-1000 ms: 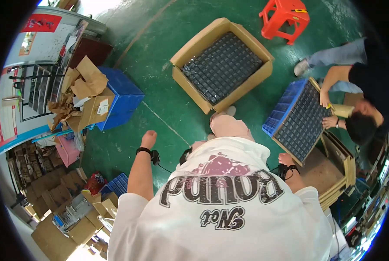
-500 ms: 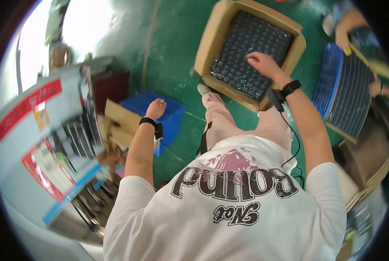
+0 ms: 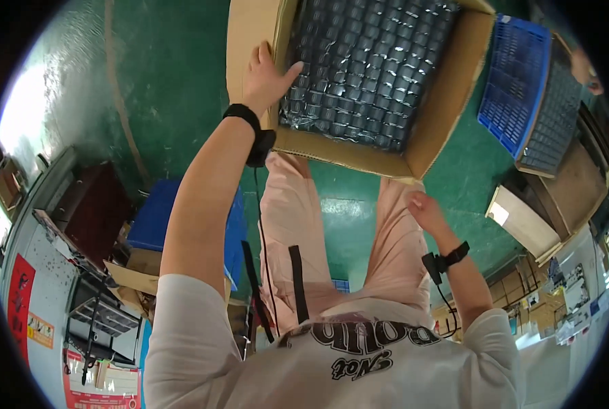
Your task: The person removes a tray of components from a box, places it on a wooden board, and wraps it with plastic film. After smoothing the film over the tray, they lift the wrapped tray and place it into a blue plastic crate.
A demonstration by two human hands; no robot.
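A large cardboard box (image 3: pixel 253 41) stands on the green floor in front of my legs. It is packed with rows of small dark cylindrical parts (image 3: pixel 372 61) in a shiny liner. My left hand (image 3: pixel 267 73) grips the box's left wall near the close corner, with the fingers over the rim and the thumb spread toward the parts. My right hand (image 3: pixel 423 208) hangs by my right thigh, just below the box's near right corner, and holds nothing. Both wrists wear black bands with cables.
To the right a blue plastic crate (image 3: pixel 512 75) leans beside a tray of dark parts (image 3: pixel 556 116), with another person's hand (image 3: pixel 584 65) at its far end. A blue crate (image 3: pixel 156 218), cardboard scraps (image 3: pixel 137 273) and a dark cabinet (image 3: pixel 93 204) sit to my left.
My left hand moved from out at my side to the box's left wall. My right hand came off the parts in the box and dropped to my thigh. The view tilted toward the box.
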